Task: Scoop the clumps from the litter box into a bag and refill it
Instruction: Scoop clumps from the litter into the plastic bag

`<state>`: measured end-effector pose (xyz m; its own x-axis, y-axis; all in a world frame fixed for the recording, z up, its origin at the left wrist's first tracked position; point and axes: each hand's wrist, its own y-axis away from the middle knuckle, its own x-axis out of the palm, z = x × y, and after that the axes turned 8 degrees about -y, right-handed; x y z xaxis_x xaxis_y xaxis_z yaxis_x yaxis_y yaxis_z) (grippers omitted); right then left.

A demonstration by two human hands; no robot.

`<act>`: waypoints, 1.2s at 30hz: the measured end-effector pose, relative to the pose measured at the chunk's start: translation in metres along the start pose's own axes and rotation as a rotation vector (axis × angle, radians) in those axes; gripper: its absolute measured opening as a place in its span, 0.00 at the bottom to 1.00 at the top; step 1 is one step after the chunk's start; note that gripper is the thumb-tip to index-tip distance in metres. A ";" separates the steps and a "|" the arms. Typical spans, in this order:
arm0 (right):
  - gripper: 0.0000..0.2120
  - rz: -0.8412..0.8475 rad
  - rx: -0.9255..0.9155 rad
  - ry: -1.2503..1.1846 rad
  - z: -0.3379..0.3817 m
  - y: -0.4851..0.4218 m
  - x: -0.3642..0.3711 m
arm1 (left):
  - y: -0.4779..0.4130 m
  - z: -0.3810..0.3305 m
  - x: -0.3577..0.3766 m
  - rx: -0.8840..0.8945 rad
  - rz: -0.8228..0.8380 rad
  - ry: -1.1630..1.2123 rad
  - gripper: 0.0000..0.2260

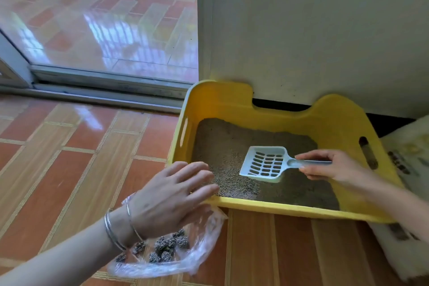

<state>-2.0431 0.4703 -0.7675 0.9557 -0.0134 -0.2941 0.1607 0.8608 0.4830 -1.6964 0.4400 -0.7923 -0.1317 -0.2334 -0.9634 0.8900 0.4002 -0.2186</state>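
The right hand [334,167] pinches the handle of a pale blue slotted scoop [264,163], fingers and thumb curled round the stem, and holds the scoop's head low over the grey litter [222,146], towards the near right part of the box. The slots show only litter beneath them, so the scoop looks empty. The left hand [171,197] is open, with fingers straight and slightly spread. It hovers palm down over the near left corner of the yellow litter box [290,210], and its fingertips reach just past the rim; whether it touches the rim I cannot tell. Thin bangles [111,227] sit on that wrist. Under the wrist a clear plastic bag [204,253] lies on the tiled floor [69,169], just beside the box's near left corner, and holds a heap of dark clumps [167,246]. The box itself stands on the floor with its far side against the wall [313,30], next to the sliding door track [104,90]. A white printed sack [408,160], which is probably the fresh litter, leans at its right side. The litter surface looks even, with no clump that I can make out, so scooping seems at or near its end. The step in hand is a last sift, or a return from the bag. The next move calls for either one more shallow pass through the litter and a carry across to the bag, with the left hand holding the bag's mouth open, or setting the scoop down and lifting the sack to pour.
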 end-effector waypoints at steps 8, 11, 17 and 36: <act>0.09 0.068 -0.274 0.789 -0.021 -0.022 0.015 | 0.010 0.019 0.007 0.045 -0.006 0.088 0.15; 0.10 0.092 -0.491 1.069 -0.016 -0.027 0.026 | 0.012 0.022 0.007 0.051 -0.015 0.080 0.15; 0.08 0.100 -0.449 1.021 -0.001 -0.043 0.022 | 0.014 0.013 0.010 -0.019 0.004 0.121 0.12; 0.08 0.137 -0.285 0.653 -0.009 -0.078 0.110 | 0.015 0.007 0.021 -0.098 -0.017 0.164 0.13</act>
<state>-1.9523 0.4062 -0.8446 0.6058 0.3340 -0.7221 -0.1054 0.9333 0.3433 -1.6830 0.4345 -0.8148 -0.2230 -0.0969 -0.9700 0.8411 0.4838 -0.2417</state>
